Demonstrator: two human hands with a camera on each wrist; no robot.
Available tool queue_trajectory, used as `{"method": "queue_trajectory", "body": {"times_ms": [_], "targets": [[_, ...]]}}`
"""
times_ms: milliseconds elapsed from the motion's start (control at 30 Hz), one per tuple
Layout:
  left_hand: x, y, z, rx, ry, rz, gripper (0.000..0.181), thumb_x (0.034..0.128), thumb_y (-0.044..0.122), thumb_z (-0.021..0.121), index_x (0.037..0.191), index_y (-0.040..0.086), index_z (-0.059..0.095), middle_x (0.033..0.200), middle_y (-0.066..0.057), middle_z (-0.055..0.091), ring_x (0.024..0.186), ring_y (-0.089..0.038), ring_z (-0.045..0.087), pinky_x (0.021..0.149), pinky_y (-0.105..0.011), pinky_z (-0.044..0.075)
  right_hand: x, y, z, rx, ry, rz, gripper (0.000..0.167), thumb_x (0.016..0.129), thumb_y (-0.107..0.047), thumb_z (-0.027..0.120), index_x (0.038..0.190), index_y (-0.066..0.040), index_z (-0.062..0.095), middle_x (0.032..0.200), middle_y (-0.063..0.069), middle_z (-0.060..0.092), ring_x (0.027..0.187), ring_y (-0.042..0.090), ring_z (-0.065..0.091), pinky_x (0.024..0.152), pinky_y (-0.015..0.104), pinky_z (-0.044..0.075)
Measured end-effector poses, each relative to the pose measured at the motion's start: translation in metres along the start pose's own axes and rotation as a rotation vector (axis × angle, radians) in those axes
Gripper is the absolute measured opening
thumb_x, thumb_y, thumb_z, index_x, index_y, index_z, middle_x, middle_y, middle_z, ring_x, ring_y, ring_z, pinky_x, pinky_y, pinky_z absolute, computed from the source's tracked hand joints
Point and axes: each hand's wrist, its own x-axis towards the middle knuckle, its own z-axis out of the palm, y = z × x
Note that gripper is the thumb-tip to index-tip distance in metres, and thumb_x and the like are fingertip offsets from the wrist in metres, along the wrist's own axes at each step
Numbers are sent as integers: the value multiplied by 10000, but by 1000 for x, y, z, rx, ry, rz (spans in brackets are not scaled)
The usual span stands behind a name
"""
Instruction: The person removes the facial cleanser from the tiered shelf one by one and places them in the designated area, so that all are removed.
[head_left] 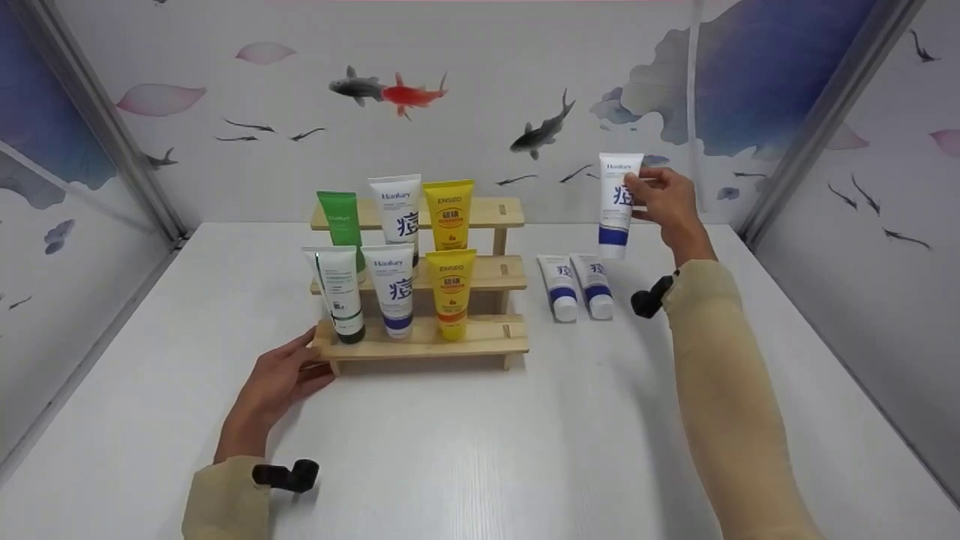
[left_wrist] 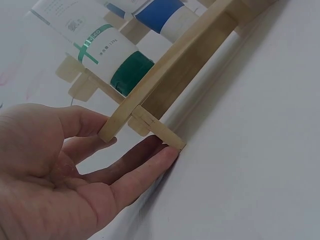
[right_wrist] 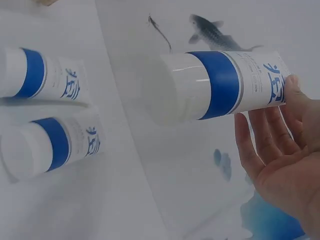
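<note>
My right hand pinches a white and blue squeeze tube near its upper part, thumb across the front. The tube is held off the table, cap end down. At the left, my left hand grips the end of the lowest board of a three-step wooden display rack. In the left wrist view, its thumb and a finger hold the board's end while other fingers touch the rack's leg. Two similar white and blue tubes, a left one and a right one, lie side by side right of the rack.
On the rack's lowest step stand a white tube with a dark green cap, a white and blue tube and a yellow tube. Behind them stand a green tube, another white tube and another yellow tube. Printed panels enclose the table.
</note>
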Motion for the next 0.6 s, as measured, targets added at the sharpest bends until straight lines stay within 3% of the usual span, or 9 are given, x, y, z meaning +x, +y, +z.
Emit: {"method": "queue_trajectory", "body": {"times_ms": [233, 600], "targets": [[0, 1, 0, 8, -7, -10, 576, 1074, 219, 413, 1606, 209, 193, 1536, -225, 391, 1290, -249, 535, 1039, -292, 545, 3, 44, -11, -78, -4, 64, 605, 972, -429, 610, 1458, -98, 467, 1350, 99, 569, 1190, 245, 628, 1074, 391, 533], [-1, 1, -1, -11, -8, -10, 575, 1079, 207, 401, 1608, 210, 178, 1557, -226, 372, 1291, -250, 539, 1040, -302, 544, 0, 89, -12, -135, -44, 213, 644, 1008, -417, 563, 1537, -96, 385, 1503, 188, 490, 1339, 319, 535, 1123, 382, 492]]}}
